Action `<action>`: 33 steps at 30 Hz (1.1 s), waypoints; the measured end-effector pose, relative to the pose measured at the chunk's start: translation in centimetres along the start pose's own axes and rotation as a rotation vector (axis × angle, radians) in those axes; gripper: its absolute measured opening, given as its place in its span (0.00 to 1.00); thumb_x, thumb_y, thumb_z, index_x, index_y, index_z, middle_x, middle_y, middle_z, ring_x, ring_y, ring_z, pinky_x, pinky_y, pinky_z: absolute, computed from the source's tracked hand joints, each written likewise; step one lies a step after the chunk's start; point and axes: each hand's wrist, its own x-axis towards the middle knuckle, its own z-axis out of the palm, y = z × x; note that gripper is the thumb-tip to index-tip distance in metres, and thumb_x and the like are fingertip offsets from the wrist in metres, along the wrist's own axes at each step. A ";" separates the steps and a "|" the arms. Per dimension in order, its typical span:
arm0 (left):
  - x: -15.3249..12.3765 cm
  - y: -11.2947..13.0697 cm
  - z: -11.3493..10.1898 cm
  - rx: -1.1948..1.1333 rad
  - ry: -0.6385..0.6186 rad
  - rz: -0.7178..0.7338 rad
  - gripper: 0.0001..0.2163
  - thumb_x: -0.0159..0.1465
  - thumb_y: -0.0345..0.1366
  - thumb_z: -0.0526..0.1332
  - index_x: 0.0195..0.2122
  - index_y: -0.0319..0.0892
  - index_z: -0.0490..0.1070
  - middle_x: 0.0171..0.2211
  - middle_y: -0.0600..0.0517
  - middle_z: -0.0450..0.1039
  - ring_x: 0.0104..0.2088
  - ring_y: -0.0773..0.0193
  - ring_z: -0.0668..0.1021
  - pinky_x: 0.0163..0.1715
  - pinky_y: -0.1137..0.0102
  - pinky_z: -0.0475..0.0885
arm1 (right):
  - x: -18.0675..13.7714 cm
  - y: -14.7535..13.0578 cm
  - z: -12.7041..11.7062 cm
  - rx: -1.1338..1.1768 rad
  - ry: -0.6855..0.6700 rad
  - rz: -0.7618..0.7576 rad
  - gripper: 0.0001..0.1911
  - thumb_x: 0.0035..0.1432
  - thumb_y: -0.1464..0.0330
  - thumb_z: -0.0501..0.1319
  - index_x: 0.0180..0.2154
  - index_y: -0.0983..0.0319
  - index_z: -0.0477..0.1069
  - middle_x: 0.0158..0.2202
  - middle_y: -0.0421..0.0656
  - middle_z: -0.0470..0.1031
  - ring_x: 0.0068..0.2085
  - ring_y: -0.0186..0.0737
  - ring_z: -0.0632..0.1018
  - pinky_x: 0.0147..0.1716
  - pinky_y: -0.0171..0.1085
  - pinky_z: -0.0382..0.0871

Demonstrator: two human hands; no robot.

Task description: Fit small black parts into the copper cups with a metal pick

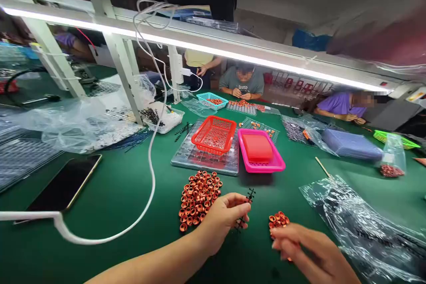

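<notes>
My left hand [224,217] is closed in a pinch on a thin black plastic piece with short side branches [250,194]; part of it also shows below the fingers. Left of that hand lies a large pile of small copper-coloured cups [199,197]. A smaller heap of the same cups [278,219] sits to the right. Over its near side hangs my right hand [304,244], slightly blurred, with thumb and fingers drawn together. Whatever is between those fingertips cannot be made out. The hand hides part of the heap.
Beyond my hands stand a red basket [213,150] on stacked clear trays [179,159] and a pink basket [262,168]. A phone [66,182] and white cable [151,159] lie left, plastic bags [359,217] right. Co-workers [244,82] sit across the green table.
</notes>
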 end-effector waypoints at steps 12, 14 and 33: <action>-1.1 -1.6 0.7 0.402 -0.090 0.070 0.13 0.53 0.35 0.67 0.38 0.37 0.71 0.27 0.54 0.69 0.26 0.68 0.71 0.26 0.73 0.67 | 2.5 1.4 2.7 0.333 0.107 0.257 0.22 0.49 0.50 0.65 0.34 0.63 0.74 0.28 0.43 0.73 0.29 0.38 0.75 0.29 0.34 0.71; -1.3 -1.6 0.8 0.420 -0.113 0.077 0.13 0.54 0.34 0.67 0.39 0.38 0.72 0.28 0.53 0.71 0.28 0.67 0.72 0.27 0.73 0.68 | 2.3 1.6 2.4 0.347 0.090 0.277 0.21 0.50 0.51 0.65 0.32 0.63 0.73 0.26 0.41 0.72 0.28 0.36 0.74 0.27 0.32 0.69; 0.0 -0.8 0.0 -0.004 -0.156 -0.108 0.15 0.57 0.38 0.67 0.39 0.33 0.70 0.30 0.47 0.76 0.30 0.64 0.78 0.33 0.70 0.70 | 0.7 3.4 0.7 0.258 0.547 0.058 0.13 0.51 0.59 0.67 0.35 0.60 0.76 0.30 0.43 0.76 0.30 0.39 0.78 0.27 0.31 0.74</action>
